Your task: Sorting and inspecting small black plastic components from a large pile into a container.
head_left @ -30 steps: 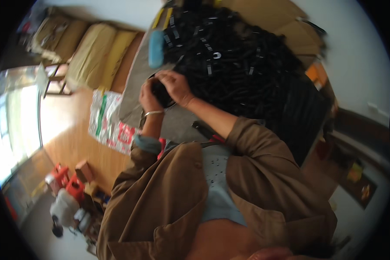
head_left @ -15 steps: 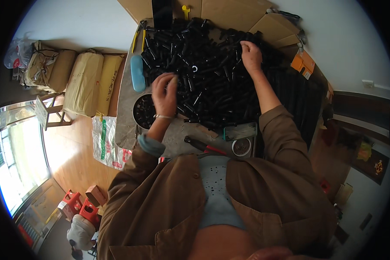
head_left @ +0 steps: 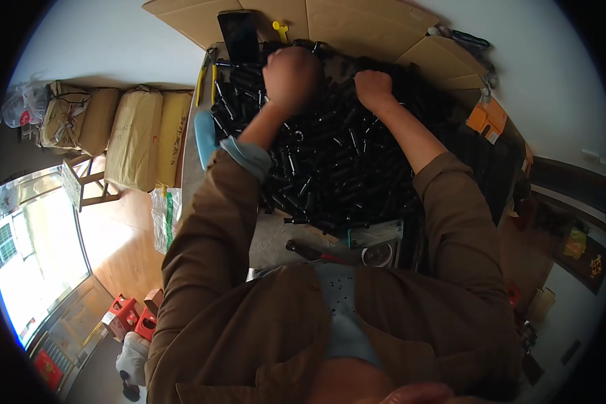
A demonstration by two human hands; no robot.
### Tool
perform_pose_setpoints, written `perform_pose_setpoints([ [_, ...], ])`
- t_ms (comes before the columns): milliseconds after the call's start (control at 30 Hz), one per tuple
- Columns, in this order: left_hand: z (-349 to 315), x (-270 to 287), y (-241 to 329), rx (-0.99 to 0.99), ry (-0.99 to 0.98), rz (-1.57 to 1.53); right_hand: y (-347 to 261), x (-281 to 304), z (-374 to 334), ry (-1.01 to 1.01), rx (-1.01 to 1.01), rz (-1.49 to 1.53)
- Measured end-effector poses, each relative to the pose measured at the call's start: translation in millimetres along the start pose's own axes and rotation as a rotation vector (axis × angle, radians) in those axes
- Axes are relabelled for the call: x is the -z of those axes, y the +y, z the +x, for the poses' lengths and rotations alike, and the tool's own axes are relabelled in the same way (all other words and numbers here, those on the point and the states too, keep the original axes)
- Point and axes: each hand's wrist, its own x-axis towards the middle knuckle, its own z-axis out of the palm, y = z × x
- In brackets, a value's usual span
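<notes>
A wide heap of short black tubular parts covers most of the table. Over its far left part is my left hand, smeared by motion, so its fingers cannot be made out. My right hand rests at the far middle of the heap with its fingers curled in. Whatever those fingers hold, if anything, is hidden. A dark phone-like slab leans on the cardboard just beyond my left hand, with a small yellow tool beside it. Yellow-handled pliers lie at the heap's left edge.
Cardboard sheets wall off the far side. A light-blue case lies on the left. Along the near edge sit a red-and-black-handled tool, a round tub and a clear, green-edged box. An orange box stands right.
My left hand has moved far and right from beside the round bowl, which my sleeve now hides. My right hand has shifted slightly left and its fingers curl in more. The view has tilted.
</notes>
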Motion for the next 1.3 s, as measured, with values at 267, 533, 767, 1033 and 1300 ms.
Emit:
perform_pose_setpoints([
  [267, 2, -38, -27, -0.017, -0.291, 0.207, 1, -4, -51, 0.234, -0.034, 0.788],
  [533, -68, -13, 31, -0.342, -0.442, 0.199, 49, 6, -40, 0.393, -0.334, 0.678],
  [767, -93, 0, 47, -0.335, -0.476, 0.100, 35, 9, -11, 0.254, -0.326, 0.400],
  [1033, -84, 16, 54, -0.284, -0.455, -0.022, 37, 28, -8, 0.135, -0.360, 0.480],
  [1300, -41, 11, 36, -0.233, -0.115, -0.190, 42, 30, -6, 0.286, -0.337, 0.669],
])
